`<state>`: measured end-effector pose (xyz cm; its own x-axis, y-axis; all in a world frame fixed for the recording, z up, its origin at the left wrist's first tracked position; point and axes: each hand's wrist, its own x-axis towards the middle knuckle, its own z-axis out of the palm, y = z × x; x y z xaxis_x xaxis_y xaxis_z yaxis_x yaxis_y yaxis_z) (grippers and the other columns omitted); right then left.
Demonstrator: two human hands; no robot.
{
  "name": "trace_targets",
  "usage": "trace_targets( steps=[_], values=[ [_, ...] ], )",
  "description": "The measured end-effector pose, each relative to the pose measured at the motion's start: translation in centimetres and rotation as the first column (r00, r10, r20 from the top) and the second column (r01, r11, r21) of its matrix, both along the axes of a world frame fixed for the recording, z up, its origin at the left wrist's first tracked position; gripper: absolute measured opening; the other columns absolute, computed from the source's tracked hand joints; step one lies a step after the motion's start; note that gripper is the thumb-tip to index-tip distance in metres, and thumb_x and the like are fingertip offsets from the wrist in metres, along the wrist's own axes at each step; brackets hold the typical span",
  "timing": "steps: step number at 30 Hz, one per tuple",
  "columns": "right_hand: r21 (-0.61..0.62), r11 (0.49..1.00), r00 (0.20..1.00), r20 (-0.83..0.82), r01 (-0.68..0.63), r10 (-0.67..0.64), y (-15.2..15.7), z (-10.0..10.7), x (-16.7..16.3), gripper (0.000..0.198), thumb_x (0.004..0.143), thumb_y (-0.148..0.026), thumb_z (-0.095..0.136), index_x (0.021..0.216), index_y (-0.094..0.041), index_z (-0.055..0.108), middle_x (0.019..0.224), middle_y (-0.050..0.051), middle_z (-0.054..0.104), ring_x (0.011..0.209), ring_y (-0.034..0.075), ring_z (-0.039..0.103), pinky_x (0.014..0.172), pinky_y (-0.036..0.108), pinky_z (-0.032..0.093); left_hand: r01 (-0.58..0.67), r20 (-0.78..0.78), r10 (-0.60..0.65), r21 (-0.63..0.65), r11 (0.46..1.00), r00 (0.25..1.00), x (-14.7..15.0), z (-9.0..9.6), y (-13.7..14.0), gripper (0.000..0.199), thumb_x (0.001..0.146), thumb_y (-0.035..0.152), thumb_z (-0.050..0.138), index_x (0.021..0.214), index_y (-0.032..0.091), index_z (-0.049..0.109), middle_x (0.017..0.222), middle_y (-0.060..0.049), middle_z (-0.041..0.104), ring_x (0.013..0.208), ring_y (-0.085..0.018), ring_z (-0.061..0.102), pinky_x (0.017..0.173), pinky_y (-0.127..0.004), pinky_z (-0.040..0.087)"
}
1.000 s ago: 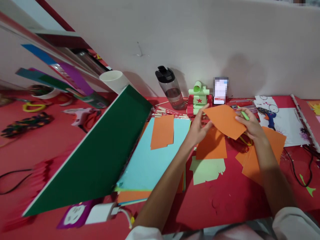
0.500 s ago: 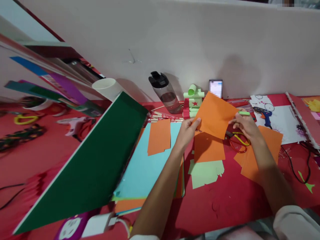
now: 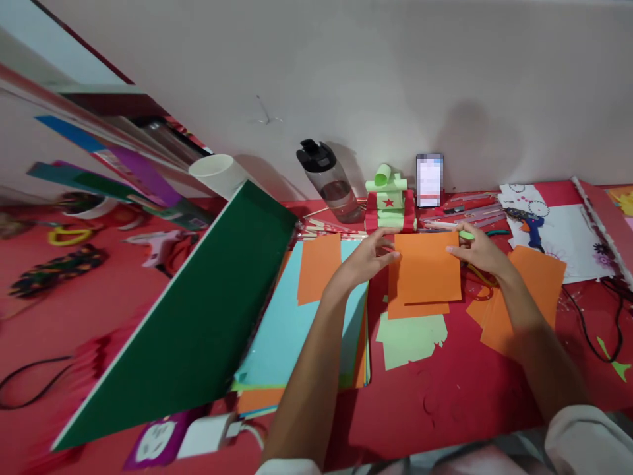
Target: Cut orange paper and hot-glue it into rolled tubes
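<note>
Square orange paper sheet [image 3: 428,269] lowered from its raised tilt, now overlapping another orange paper piece [image 3: 420,311], nearside of the green-and-red paper model [image 3: 390,202]; looks nearly stacked. My left hand [image 3: 363,260] pinches its left edge; right hand [image 3: 481,251], apart, its right, plus light-green pen [image 3: 465,235]. Red tabletop [image 3: 395,422]; pale wall [image 3: 346,79] behind model.

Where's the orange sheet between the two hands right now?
In the head view, the orange sheet is right of centre, between the left hand and right hand, overlapping a lower orange piece, with the green-and-red model just beyond.
</note>
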<state>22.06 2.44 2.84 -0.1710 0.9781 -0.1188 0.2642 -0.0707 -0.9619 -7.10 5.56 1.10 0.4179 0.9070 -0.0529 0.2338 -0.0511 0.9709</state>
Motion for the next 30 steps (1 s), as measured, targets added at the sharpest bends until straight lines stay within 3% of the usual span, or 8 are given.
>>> trace_targets(
  steps=[3, 6, 12, 16, 20, 24, 30],
  values=[
    [0.022, 0.998, 0.988, 0.15, -0.051, 0.047, 0.1, -0.5, -0.1, 0.034, 0.079, -0.038, 0.074, 0.101, -0.027, 0.05, 0.065, -0.01, 0.04, 0.056, 0.012, 0.04, 0.054, 0.025, 0.032, 0.066, -0.054, -0.067, -0.013, 0.998, 0.996, -0.6, -0.6, 0.3, 0.046, 0.081, 0.032, 0.071, 0.125, 0.022, 0.061, 0.09, -0.002, 0.064, 0.079, -0.017, 0.067, 0.068, -0.028, 0.049],
    [0.085, 0.992, 0.949, 0.31, -0.09, 0.06, 0.3, -0.9, -0.3, 0.03, 0.081, -0.038, 0.072, 0.1, -0.026, 0.053, 0.069, -0.008, 0.048, 0.06, 0.014, 0.046, 0.057, 0.026, 0.035, 0.085, -0.124, -0.09, -0.045, 0.995, 0.988, -1.0, -1.6, 0.6, 0.043, 0.077, 0.03, 0.069, 0.118, 0.022, 0.062, 0.084, 0.0, 0.065, 0.073, -0.018, 0.066, 0.065, -0.029, 0.05],
    [0.262, 0.965, 0.907, 0.409, -0.014, -0.097, 0.5, -0.5, 0.5, 0.016, 0.093, -0.037, 0.059, 0.106, -0.026, 0.059, 0.08, 0.0, 0.065, 0.071, 0.02, 0.061, 0.064, 0.029, 0.041, 0.073, -0.382, -0.071, -0.009, 0.997, 0.921, -2.1, -3.6, 1.0, 0.037, 0.071, 0.027, 0.068, 0.107, 0.022, 0.064, 0.079, -0.001, 0.069, 0.072, -0.021, 0.066, 0.062, -0.029, 0.048],
    [0.296, 0.95, 0.799, 0.593, -0.097, -0.103, 0.6, -0.8, 1.5, 0.014, 0.092, -0.023, 0.06, 0.105, -0.027, 0.063, 0.09, 0.003, 0.074, 0.077, 0.023, 0.066, 0.068, 0.029, 0.039, 0.078, -0.462, -0.061, 0.018, 0.997, 0.885, -2.2, -4.2, 1.2, 0.032, 0.074, 0.029, 0.069, 0.106, 0.023, 0.067, 0.08, -0.002, 0.071, 0.071, -0.021, 0.066, 0.062, -0.029, 0.046],
    [0.296, 0.941, 0.688, 0.718, -0.163, -0.107, 0.8, -2.3, 1.0, 0.019, 0.091, -0.018, 0.061, 0.108, -0.026, 0.065, 0.094, 0.007, 0.076, 0.079, 0.025, 0.065, 0.065, 0.03, 0.035, 0.098, -0.495, -0.087, -0.004, 0.995, 0.865, -1.6, -4.2, 1.0, 0.033, 0.076, 0.029, 0.068, 0.108, 0.023, 0.067, 0.085, -0.003, 0.072, 0.076, -0.023, 0.069, 0.064, -0.03, 0.046],
    [0.281, 0.945, 0.578, 0.804, -0.168, -0.137, 1.2, -4.1, 0.0, 0.014, 0.098, -0.025, 0.056, 0.108, -0.025, 0.066, 0.09, 0.009, 0.074, 0.078, 0.027, 0.063, 0.06, 0.031, 0.027, 0.124, -0.484, -0.119, -0.023, 0.992, 0.867, -1.3, -3.7, 0.7, 0.032, 0.077, 0.03, 0.069, 0.109, 0.024, 0.067, 0.084, -0.003, 0.074, 0.078, -0.023, 0.07, 0.066, -0.03, 0.046],
    [0.34, 0.926, 0.56, 0.805, -0.162, -0.197, 1.4, -5.9, -0.1, 0.017, 0.095, -0.017, 0.054, 0.108, -0.023, 0.063, 0.094, 0.009, 0.073, 0.087, 0.026, 0.065, 0.063, 0.031, 0.031, 0.022, -0.454, 0.022, 0.093, 0.995, 0.891, -2.0, -2.8, 0.6, 0.027, 0.086, 0.031, 0.063, 0.112, 0.025, 0.066, 0.086, -0.003, 0.075, 0.072, -0.021, 0.067, 0.064, -0.03, 0.045]
  ],
)
